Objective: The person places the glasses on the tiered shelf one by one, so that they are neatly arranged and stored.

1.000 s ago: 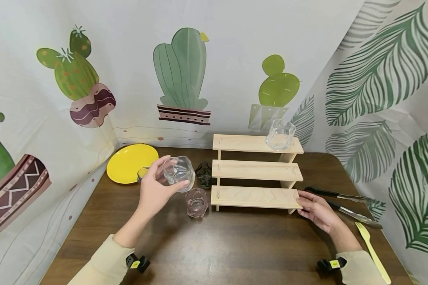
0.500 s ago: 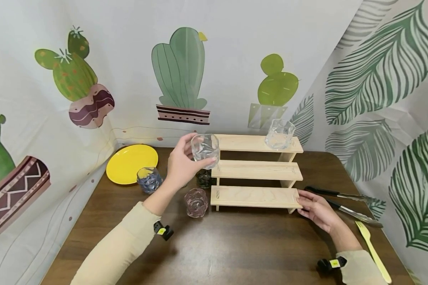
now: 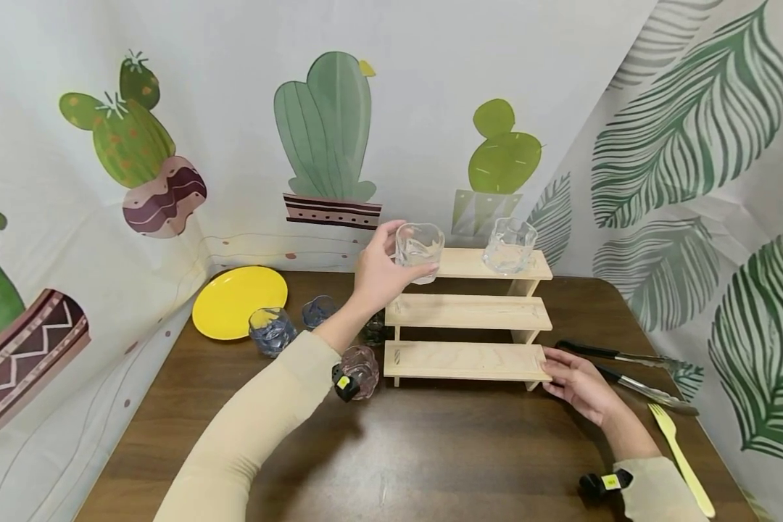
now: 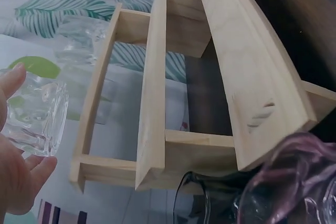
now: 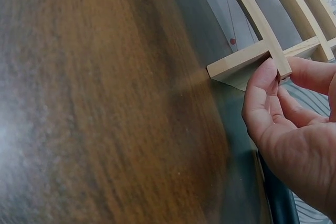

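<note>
My left hand [image 3: 380,270] holds a clear drinking glass [image 3: 420,245] by its sides, thumb in front, over the left end of the top tier of a three-tier wooden shelf [image 3: 466,360]. In the left wrist view a gap shows between this glass [image 4: 42,116] and the top board [image 4: 97,95]. A second clear glass [image 3: 510,246] stands on the top tier's right part. My right hand [image 3: 579,386] pinches the right end of the lowest board, its thumb and fingers on the wood [image 5: 270,51] in the right wrist view.
Left of the shelf stand a pink glass [image 3: 367,368] and a dark glass [image 3: 373,332], both partly hidden by my left arm. Two blue glasses [image 3: 272,332] stand near a yellow plate [image 3: 235,301]. Tongs [image 3: 655,396] and a yellow fork [image 3: 678,457] lie at right.
My left hand has carried the clear glass rightward and back, from above the table to the top tier's left end. My right hand stays on the lowest board.
</note>
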Demonstrator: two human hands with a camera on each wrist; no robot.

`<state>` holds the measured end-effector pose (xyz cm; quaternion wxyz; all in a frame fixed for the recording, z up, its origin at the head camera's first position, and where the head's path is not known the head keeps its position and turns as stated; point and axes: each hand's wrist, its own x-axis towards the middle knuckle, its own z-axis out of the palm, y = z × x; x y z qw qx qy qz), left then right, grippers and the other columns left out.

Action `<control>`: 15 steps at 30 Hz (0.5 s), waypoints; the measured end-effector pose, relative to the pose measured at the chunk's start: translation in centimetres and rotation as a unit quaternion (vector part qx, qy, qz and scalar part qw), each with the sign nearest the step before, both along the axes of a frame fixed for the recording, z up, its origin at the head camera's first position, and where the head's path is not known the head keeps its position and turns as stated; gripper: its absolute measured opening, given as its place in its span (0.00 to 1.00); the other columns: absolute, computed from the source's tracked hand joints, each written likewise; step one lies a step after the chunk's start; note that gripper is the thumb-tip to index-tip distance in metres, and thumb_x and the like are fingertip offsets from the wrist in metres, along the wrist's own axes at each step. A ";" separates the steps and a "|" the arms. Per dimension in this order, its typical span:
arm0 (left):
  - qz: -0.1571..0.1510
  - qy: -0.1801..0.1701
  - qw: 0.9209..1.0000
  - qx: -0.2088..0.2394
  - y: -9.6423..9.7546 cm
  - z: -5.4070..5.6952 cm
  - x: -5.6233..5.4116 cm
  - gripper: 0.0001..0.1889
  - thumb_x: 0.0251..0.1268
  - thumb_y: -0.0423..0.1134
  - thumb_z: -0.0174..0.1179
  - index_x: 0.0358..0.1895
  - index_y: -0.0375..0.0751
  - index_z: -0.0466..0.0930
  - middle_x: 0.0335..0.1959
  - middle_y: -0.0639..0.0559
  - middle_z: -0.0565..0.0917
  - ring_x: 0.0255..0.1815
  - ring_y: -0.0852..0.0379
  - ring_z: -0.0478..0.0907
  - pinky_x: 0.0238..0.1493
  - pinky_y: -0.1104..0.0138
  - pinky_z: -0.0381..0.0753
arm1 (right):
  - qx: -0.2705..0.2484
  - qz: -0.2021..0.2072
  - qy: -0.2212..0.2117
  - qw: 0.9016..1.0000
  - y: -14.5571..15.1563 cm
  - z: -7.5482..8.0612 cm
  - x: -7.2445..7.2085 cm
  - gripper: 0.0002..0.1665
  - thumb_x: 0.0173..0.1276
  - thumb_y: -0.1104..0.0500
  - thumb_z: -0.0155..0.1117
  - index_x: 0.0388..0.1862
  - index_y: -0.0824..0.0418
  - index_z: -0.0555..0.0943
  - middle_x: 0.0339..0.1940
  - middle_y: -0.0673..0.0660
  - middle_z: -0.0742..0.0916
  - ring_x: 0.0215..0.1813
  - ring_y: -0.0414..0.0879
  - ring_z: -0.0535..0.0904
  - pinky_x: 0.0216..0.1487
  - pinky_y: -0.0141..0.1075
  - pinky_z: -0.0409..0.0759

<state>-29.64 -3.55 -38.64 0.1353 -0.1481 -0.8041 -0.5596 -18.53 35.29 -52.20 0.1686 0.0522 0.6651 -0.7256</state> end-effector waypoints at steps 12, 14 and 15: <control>0.027 -0.040 0.999 -0.010 2.7 -0.6 -2.9 0.49 0.47 0.56 0.83 0.74 0.53 0.68 0.66 0.52 0.82 0.66 0.51 0.77 0.61 0.57 0.80 | -0.009 -0.004 -0.006 1.000 0.0 0.1 0.1 0.39 0.82 0.64 0.56 0.80 0.77 0.49 0.49 0.52 0.84 0.46 0.41 0.83 0.46 0.34 0.84; 0.035 -0.044 0.998 -0.021 2.9 -0.6 -3.2 0.49 0.47 0.57 0.83 0.74 0.54 0.68 0.67 0.52 0.81 0.67 0.51 0.77 0.62 0.57 0.79 | -0.009 -0.004 -0.007 1.000 0.0 0.1 0.1 0.40 0.82 0.64 0.56 0.80 0.77 0.48 0.49 0.52 0.84 0.46 0.41 0.83 0.46 0.34 0.85; 0.037 -0.047 0.998 -0.025 3.0 -0.7 -3.3 0.49 0.47 0.58 0.83 0.74 0.54 0.68 0.67 0.52 0.81 0.67 0.52 0.77 0.62 0.57 0.79 | -0.009 -0.004 -0.007 1.000 0.0 0.1 0.1 0.40 0.82 0.63 0.56 0.80 0.77 0.48 0.49 0.52 0.84 0.46 0.41 0.83 0.46 0.34 0.85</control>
